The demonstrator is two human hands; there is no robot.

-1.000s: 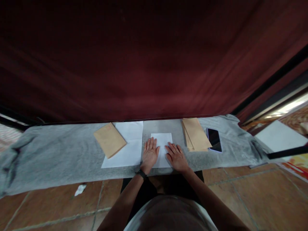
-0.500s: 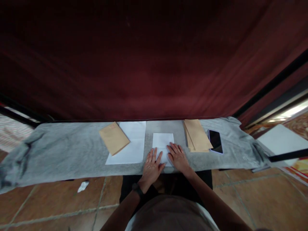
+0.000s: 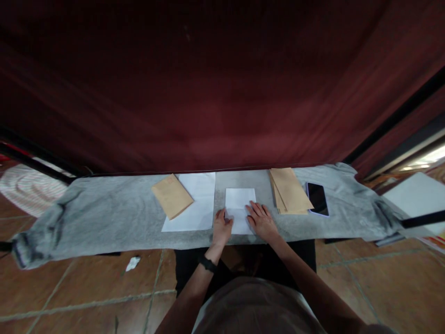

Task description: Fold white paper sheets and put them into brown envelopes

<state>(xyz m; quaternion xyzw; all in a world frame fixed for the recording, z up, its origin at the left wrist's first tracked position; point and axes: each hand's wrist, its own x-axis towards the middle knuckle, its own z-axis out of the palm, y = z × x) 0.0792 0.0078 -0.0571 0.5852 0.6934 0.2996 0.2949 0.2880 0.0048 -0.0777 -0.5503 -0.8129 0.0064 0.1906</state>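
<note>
A small white sheet of paper (image 3: 239,198) with a crease across its middle lies in front of me on the grey cloth. Along its left edge my left hand (image 3: 221,229) has its fingers curled together, with the thumb over the paper; the fingertips are partly hidden. My right hand (image 3: 263,223) lies flat with spread fingers on the sheet's right side. A larger white sheet (image 3: 200,211) is to the left, partly under a brown envelope (image 3: 173,195). Several brown envelopes (image 3: 291,191) are stacked to the right.
A phone (image 3: 317,198) with a pale purple edge sits beside the right-hand envelopes, whose corner overlaps it. The grey cloth (image 3: 114,213) covers a narrow table. Behind it hangs a dark red curtain (image 3: 222,106). A crumpled white scrap (image 3: 132,263) is on the tiled floor.
My left hand has gone from lying flat to curled fingers at the paper's left edge. The right hand stays spread on the sheet. The whole view has shifted slightly.
</note>
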